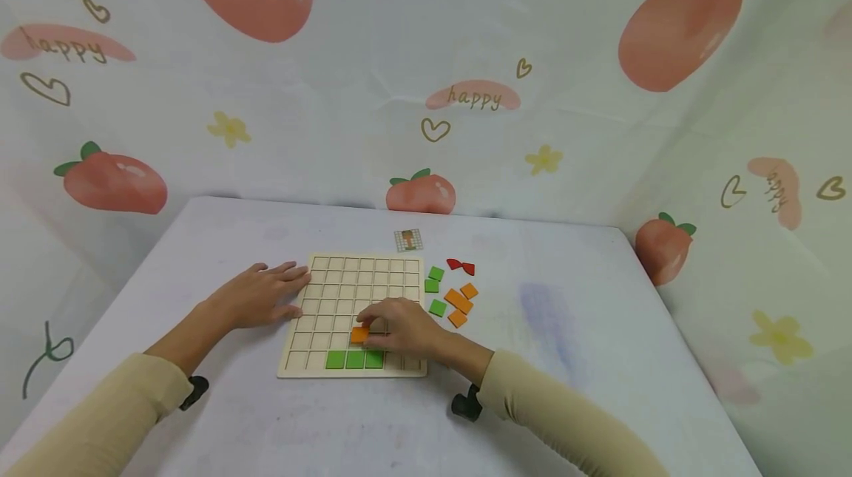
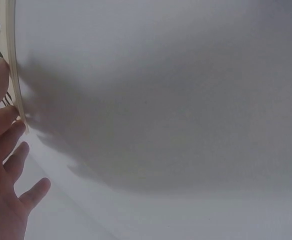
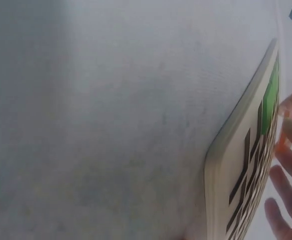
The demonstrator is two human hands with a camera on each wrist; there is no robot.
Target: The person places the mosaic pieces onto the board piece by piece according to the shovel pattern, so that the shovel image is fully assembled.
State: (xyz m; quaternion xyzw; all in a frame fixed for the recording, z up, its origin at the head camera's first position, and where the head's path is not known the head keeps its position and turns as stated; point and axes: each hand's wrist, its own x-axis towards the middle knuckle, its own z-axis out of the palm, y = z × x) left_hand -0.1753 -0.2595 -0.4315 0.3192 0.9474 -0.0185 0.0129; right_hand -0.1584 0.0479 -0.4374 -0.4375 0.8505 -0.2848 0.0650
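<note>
Head view: orange tile [image 1: 359, 335] pinched between thumb and fingers of the right hand [image 1: 402, 329], over the grid board [image 1: 313, 342] just beyond a row of three green squares [image 1: 355, 359]; left hand [image 1: 261, 296] well apart from the tile, fingers spread, tips at the board's left edge. Left wrist view: fingers extended, some touching that edge. Right wrist view: orange blurred beside the fingertips, partly hidden, green on the board nearby

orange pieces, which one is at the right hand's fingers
The orange square over the grid board, by the row of green squares; the other orange pieces lie on the table beside the board.
</note>
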